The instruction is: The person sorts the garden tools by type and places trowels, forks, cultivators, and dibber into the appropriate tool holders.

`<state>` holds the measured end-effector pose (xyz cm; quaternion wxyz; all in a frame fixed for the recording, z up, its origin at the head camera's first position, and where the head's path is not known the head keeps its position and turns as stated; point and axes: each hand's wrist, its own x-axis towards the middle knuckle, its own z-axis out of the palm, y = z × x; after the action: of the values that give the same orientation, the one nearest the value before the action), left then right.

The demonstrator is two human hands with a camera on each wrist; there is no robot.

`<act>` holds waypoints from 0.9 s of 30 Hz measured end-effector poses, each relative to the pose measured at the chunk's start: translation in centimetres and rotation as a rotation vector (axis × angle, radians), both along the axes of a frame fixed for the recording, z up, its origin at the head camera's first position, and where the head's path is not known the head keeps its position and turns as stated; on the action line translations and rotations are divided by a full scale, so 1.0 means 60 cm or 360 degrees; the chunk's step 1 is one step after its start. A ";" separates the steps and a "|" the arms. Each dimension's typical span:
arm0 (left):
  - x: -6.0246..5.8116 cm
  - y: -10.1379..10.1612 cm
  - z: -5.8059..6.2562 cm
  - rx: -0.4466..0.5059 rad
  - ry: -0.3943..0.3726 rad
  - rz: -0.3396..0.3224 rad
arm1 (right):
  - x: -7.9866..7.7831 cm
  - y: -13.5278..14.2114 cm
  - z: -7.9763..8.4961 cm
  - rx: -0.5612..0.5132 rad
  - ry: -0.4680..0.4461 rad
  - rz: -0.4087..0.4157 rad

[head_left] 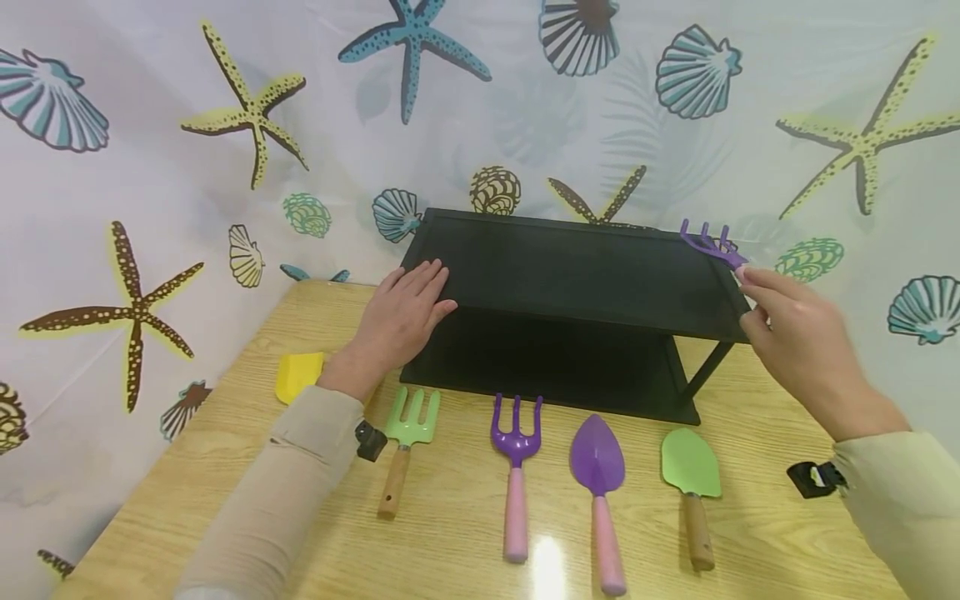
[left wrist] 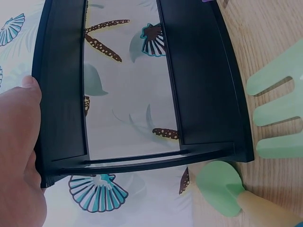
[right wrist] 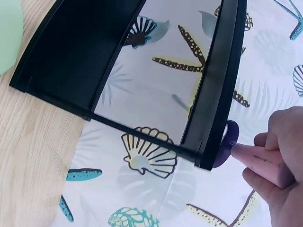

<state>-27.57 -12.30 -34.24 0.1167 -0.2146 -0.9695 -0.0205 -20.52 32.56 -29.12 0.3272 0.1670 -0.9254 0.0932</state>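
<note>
Right hand [head_left: 798,325]: grip taken up by one purple hand rake [head_left: 731,257], its pink handle [right wrist: 259,161] pinched between thumb and curled fingers. Three tines are counted, pointed away from the grip over the far right corner of the shelf; contact with the board can't be told. One black cuff device [head_left: 812,480] is worn at the right wrist.

Just left of that grip: one black two-tier shelf [head_left: 585,267], stood on the wood-grain table [head_left: 450,542], upper and lower boards seen.

Tools laid on the table nearer the viewer and left of the right grip, in order outward: green trowel with wooden handle [head_left: 690,462], purple trowel with pink handle [head_left: 597,457], purple fork with pink handle [head_left: 516,446], green fork with wooden handle [head_left: 411,429]. Count: 2 trowels, 2 forks, three tines per fork. All four are set apart from each other, working ends toward the shelf.

Across from the right grip: left hand [head_left: 405,312] rested palm-down on the shelf's left end, fingers extended, no tool held.

Left of the left wrist: one yellow blade [head_left: 297,377], partly hidden by the forearm; tool type can't be told.

Behind both hands: white cloth [head_left: 450,158], printed with starfish and shells.
</note>
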 end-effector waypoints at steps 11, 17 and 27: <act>0.001 0.002 0.000 0.0023 -0.0017 -0.0005 | -0.026 -0.045 -0.004 0.0056 -0.0199 0.0047; 0.000 0.003 -0.001 -0.0007 -0.0012 0.0011 | -0.039 -0.061 -0.015 0.0067 -0.0257 0.0030; 0.003 0.003 0.001 -0.0015 0.0002 0.0028 | -0.053 -0.082 -0.020 0.0035 -0.0523 -0.0069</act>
<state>-27.38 -12.15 -34.16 0.1164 -0.2066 -0.9714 -0.0149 -23.68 27.63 -30.31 0.1717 0.1331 -0.9708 0.1021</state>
